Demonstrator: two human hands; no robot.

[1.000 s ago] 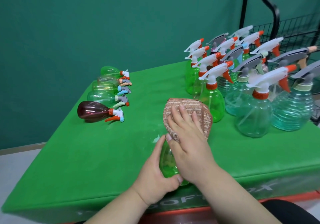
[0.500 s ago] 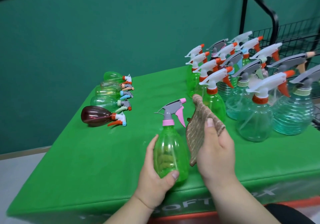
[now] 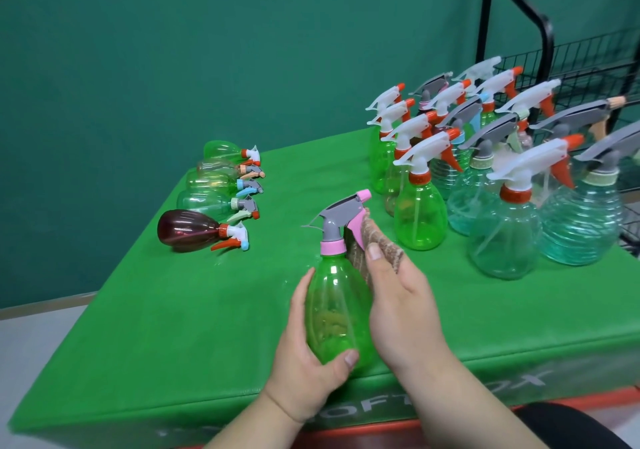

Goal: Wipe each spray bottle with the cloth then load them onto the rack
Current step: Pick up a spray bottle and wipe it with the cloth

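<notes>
Two hands met on one bottle: your left hand [image 3: 311,362] gripped the green spray bottle [image 3: 334,313] upright over the near edge of the green table [image 3: 173,310], while your right hand [image 3: 401,310] pinched the brown cloth [image 3: 381,244] against its neck, beside the pink trigger [image 3: 355,232].

Pale, partly hidden lettering along the front face of the green table cover [image 3: 207,410]: "OFT", then "OX".
</notes>
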